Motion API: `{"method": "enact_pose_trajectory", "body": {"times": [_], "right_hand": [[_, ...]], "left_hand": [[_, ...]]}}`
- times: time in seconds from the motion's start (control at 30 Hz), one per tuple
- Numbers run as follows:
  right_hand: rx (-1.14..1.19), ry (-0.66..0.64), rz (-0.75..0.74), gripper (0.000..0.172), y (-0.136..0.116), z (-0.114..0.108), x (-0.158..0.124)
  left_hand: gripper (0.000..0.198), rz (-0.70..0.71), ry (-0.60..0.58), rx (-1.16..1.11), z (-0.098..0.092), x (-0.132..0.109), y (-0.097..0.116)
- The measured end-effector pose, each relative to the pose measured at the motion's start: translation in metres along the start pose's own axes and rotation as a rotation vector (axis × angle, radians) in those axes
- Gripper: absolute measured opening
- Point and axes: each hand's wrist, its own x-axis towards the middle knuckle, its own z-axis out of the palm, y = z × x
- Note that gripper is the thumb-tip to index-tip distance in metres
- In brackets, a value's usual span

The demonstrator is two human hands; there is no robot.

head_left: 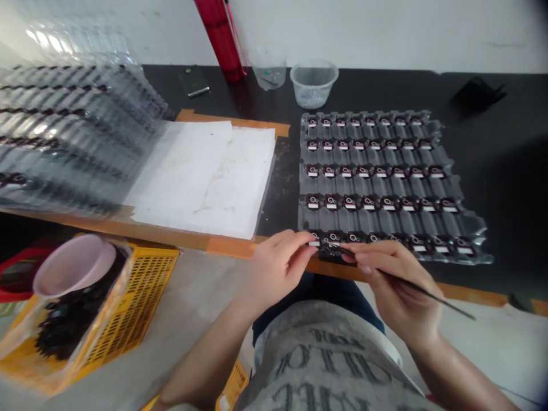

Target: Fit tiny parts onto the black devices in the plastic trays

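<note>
By the blister tray's [377,187] near edge, I see left hand [280,265] narrowed, hold unclear, right hand [398,285] gripping black tool [456,308]; slips could unseat parts [420,245].

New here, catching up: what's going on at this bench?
A person works at the near row of small dark parts in a clear plastic tray. The left hand is at that row's left end; the right hand holds a thin black tool, tip at the same row. Stacked trays stand far left.
</note>
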Motion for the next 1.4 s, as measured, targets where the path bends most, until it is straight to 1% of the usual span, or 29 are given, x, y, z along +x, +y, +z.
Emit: {"method": "enact_pose_trajectory", "body": {"times": [0.17,0.3,0.47,0.57,0.77,0.93,1.13,1.27,1.4], "right_hand": [[-0.039,0.002,0.031,0.023,0.005,0.005,0.003],[0.021,-0.010,0.100,0.023,0.007,0.008,0.005],[0.052,0.025,0.123,0.024,0.008,0.012,0.007],[0.035,0.028,0.136,0.023,0.008,0.012,0.008],[-0.017,0.014,0.117,0.021,0.006,0.013,0.008],[-0.059,0.001,0.099,0.021,0.007,0.013,0.009],[-0.040,-0.026,0.099,0.023,0.006,0.014,0.010],[-0.035,-0.045,0.103,0.024,0.006,0.013,0.009],[-0.051,-0.068,0.093,0.026,0.006,0.012,0.009]], "left_hand": [[0.018,0.068,-0.024,0.130,0.006,0.002,-0.009],[0.017,0.096,-0.021,0.142,0.006,0.001,-0.008],[0.016,0.110,-0.058,0.181,0.005,0.002,-0.008],[0.016,0.132,-0.057,0.206,0.006,0.003,-0.010],[0.018,0.179,-0.069,0.307,0.006,0.002,-0.013],[0.018,0.212,-0.057,0.375,0.007,0.003,-0.014],[0.021,0.258,-0.052,0.445,0.007,0.003,-0.015],[0.028,0.284,-0.074,0.472,0.006,0.003,-0.015],[0.034,0.347,-0.079,0.596,0.005,0.003,-0.015]]}}
